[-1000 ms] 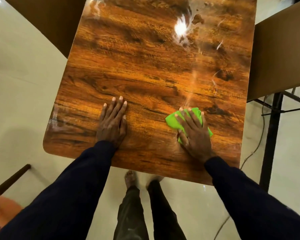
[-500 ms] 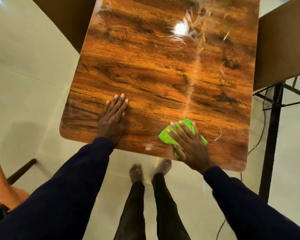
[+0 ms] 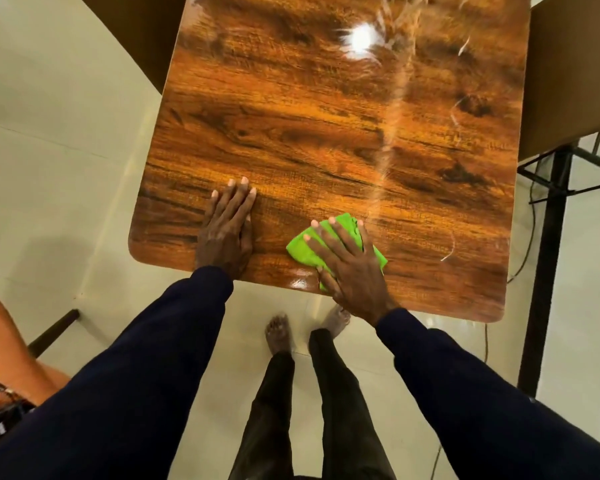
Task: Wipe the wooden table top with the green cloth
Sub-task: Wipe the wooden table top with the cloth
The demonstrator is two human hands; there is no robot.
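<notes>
Table top: your wooden table top [image 3: 326,126] fills the upper middle of the frame. It is glossy, with a bright glare spot near the top centre and pale streaks down its right side.
Green cloth: the green cloth [image 3: 300,249] lies bunched on the wood, just right of the frame's centre and close to the table's near edge. Parts of it show to the left of your fingers and to the right of your palm.
Right hand: your right hand [image 3: 352,268] lies flat on the cloth and presses it to the wood. The fingers are straight and spread, not curled round it, and the heel sits at the near edge.
Left hand: your left hand [image 3: 226,230] rests palm down on bare wood, left of the cloth and apart from it, fingers straight and close together, holding nothing.
Sleeves: dark sleeves [image 3: 174,341] cover both arms to the wrists.
Below the edge: your bare feet [image 3: 278,332] stand on the pale floor [image 3: 66,133].
Right side: a black metal frame [image 3: 548,237] stands just beside the table, under a brown board [image 3: 575,81].
</notes>
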